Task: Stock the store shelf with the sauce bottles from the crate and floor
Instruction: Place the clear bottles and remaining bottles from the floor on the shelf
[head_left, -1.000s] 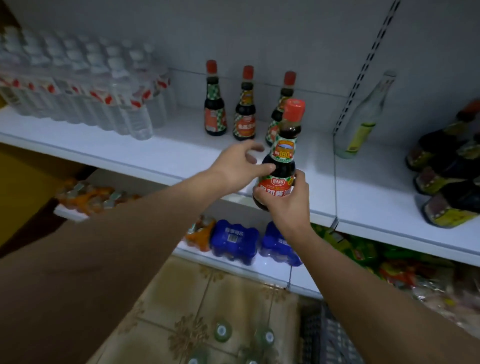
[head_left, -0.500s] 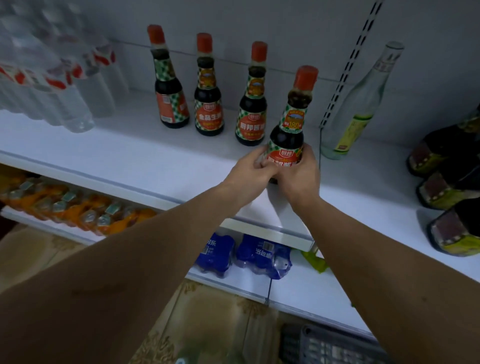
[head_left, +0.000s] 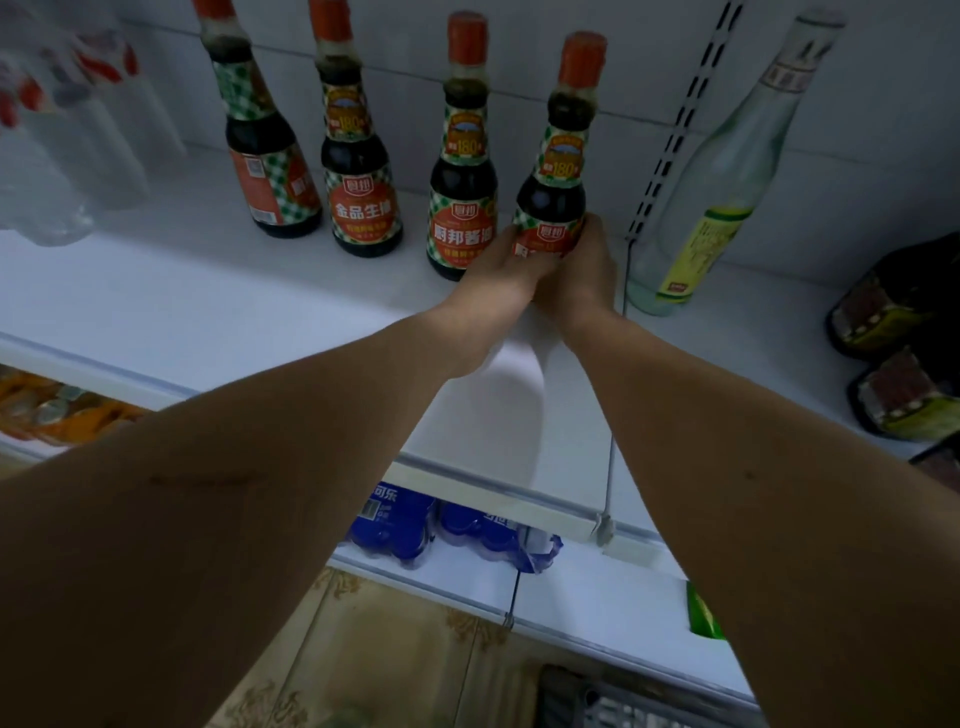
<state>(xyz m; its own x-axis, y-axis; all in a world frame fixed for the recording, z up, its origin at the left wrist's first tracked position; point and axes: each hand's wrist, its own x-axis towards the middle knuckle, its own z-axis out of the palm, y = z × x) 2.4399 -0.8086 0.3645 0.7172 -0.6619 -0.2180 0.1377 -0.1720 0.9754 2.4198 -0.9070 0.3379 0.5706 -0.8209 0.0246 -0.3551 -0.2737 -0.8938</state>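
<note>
A dark sauce bottle (head_left: 555, 192) w/ an orange-red cap is held upright at the back of the white shelf (head_left: 208, 312). It is gripped low on the label by both hands, which are pressed together side by side: the left hand (head_left: 501, 270) is curled round the bottle's left side, the right hand (head_left: 584, 265) round its right side and front. Whether the base is resting on the shelf can't be told; it is hidden by the fingers.

Just left of the hands, 3 more sauce bottles (head_left: 358, 156) are lined up upright along the back wall, the nearest one almost touched by the left hand. Just right of the hands, past the slotted upright, a clear glass bottle (head_left: 722, 182) w/ a yellow-green label is seen. Further right, dark bottles (head_left: 893, 322) are lying on their sides. Far left of the hands, blurred water bottles (head_left: 62, 135) are stacked. Below the forearms, blue drink packs (head_left: 395, 525) are seen on a lower shelf, and a grey crate (head_left: 613, 706) on the tiled floor.
</note>
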